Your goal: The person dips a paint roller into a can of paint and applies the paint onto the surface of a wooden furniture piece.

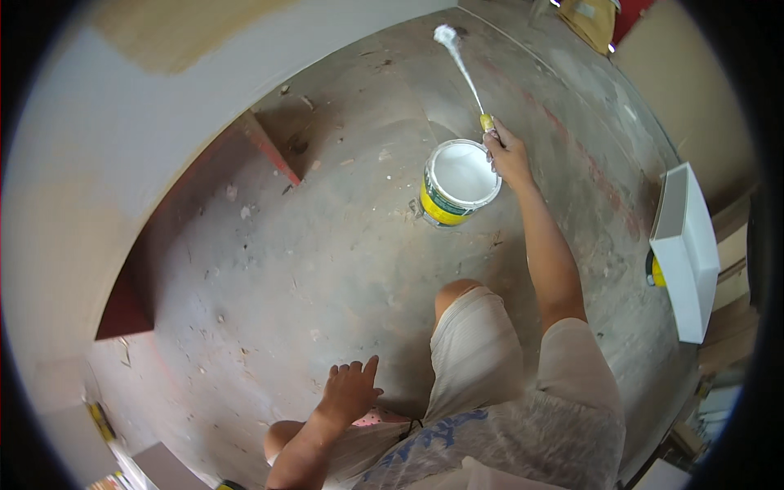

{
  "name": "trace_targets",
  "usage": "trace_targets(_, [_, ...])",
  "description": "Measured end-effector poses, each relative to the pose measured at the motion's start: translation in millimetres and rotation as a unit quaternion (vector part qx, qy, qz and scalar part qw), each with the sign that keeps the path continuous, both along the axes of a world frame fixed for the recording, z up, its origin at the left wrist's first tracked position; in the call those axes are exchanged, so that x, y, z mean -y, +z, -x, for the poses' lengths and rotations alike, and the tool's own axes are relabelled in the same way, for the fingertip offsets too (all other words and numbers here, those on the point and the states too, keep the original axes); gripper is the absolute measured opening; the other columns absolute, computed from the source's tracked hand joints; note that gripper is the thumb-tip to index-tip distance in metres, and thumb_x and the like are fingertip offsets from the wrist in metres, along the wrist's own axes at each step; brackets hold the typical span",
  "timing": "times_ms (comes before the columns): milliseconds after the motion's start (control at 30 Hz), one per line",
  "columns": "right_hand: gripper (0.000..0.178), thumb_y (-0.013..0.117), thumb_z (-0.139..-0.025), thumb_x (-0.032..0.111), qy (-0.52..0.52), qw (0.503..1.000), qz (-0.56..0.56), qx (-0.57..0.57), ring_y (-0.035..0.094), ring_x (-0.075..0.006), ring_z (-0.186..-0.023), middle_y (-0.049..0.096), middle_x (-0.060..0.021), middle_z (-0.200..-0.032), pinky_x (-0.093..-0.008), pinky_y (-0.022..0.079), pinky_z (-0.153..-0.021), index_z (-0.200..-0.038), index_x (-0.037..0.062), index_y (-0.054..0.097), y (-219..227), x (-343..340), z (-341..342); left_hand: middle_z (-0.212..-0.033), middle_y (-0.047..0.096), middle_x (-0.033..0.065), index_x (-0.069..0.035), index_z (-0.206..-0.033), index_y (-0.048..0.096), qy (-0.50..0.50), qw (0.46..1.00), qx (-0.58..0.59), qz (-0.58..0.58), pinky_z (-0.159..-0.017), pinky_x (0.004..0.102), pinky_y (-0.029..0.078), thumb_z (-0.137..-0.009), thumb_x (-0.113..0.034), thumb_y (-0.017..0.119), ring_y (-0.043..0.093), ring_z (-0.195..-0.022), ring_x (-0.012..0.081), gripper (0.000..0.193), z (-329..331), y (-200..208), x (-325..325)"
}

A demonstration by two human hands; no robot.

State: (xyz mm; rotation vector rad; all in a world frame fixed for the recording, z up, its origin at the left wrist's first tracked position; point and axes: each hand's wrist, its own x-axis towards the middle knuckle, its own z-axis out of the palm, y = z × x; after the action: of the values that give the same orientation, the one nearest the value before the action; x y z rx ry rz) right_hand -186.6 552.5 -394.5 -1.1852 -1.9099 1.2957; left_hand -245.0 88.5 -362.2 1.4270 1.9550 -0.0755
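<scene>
In my right hand (507,155) is a paint tool (465,72) with a yellow handle and a long thin shaft. White paint coats the shaft and the rounded head at its far end; its exact kind I cannot tell. My fingers are closed round the handle, just above the right rim of a paint bucket (445,208). The bucket stands on the floor with white paint inside and green and yellow bands outside. My left hand (351,390) hangs over my left knee, fingers apart, holding nothing.
A large pale panel (147,106) with a tan patch curves along the left, above a red support (273,149). Debris dots the grey floor (286,278). At the right stands a white box-shaped piece (692,253); a tan bag (588,23) lies at the back right.
</scene>
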Motion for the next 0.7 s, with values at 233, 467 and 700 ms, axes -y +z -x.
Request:
trace_targets(233, [0.044,0.055,-0.083,0.020,-0.106,0.973,-0.203,0.006,0.062,-0.0246,-0.068,0.062,-0.0164,-0.078,-0.0350,0.047,-0.065,-0.125,0.0054,0.048,10,-30,-6,-0.105,0.057,0.0204,-0.004,-0.128,0.039,0.005,0.996,0.003,0.091,-0.087,0.0439,0.040,-0.078,-0.028,0.064,0.055,-0.098,0.0353,0.062,-7,1,-27])
trace_targets(467, [0.041,0.051,-0.083,0.022,-0.050,0.962,-0.268,0.009,0.060,-0.0375,-0.086,0.063,-0.0208,-0.091,-0.0414,0.046,-0.075,-0.120,0.0034,0.050,78,-68,45,-0.103,0.057,0.0202,-0.003,-0.128,0.039,0.000,0.997,-0.005,0.082,-0.086,0.0433,0.041,-0.077,-0.028,0.065,0.056,-0.096,0.0350,0.062,-30,16,-43])
trace_targets(700, [0.041,0.046,-0.085,0.020,-0.037,0.949,-0.295,0.104,0.057,-0.0382,-0.095,0.061,-0.0229,-0.099,-0.0425,0.045,-0.081,-0.121,0.0008,0.046,91,-51,40,-0.089,0.059,0.0145,-0.004,-0.123,0.044,0.005,0.998,-0.063,0.028,-0.078,0.0428,0.043,-0.074,-0.028,0.067,0.060,-0.083,0.0298,0.060,-52,16,-33])
